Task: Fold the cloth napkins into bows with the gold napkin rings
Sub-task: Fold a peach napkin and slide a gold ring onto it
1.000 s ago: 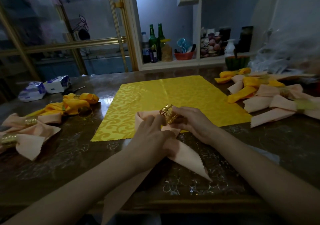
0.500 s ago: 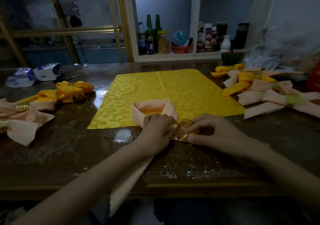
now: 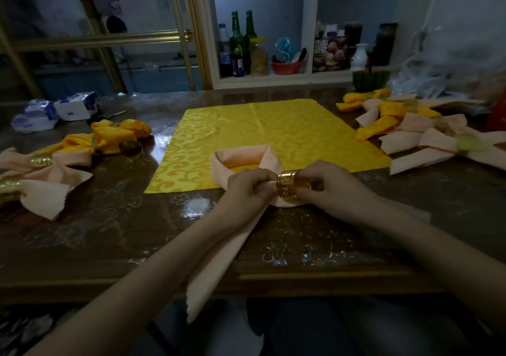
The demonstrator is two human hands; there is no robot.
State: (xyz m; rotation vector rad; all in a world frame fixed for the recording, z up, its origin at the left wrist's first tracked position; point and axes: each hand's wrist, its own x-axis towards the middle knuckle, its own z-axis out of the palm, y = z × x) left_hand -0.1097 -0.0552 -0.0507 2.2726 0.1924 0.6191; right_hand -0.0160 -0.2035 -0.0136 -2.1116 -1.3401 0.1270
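A peach cloth napkin [image 3: 241, 158] lies at the near edge of a flat yellow napkin [image 3: 273, 131], one end looped into a standing fold, the other end trailing over the table's front edge [image 3: 208, 268]. My left hand [image 3: 246, 191] pinches the gathered cloth at the loop's base. My right hand [image 3: 331, 191] holds a gold napkin ring [image 3: 287, 187] at that gathered part, fingers curled around it. How far the cloth has passed into the ring is hidden by my fingers.
Finished peach and yellow bows with gold rings lie at the left [image 3: 54, 164] and the right [image 3: 427, 133]. A loose ring [image 3: 131, 148] sits by the left pile. Tissue packs [image 3: 54, 110] lie far left. Shelves with bottles [image 3: 241, 46] stand behind the brown table [image 3: 109, 232].
The ring came down from above the napkin to its gathered middle. The peach loop now stands open on the yellow napkin. Both hands drew together around the ring.
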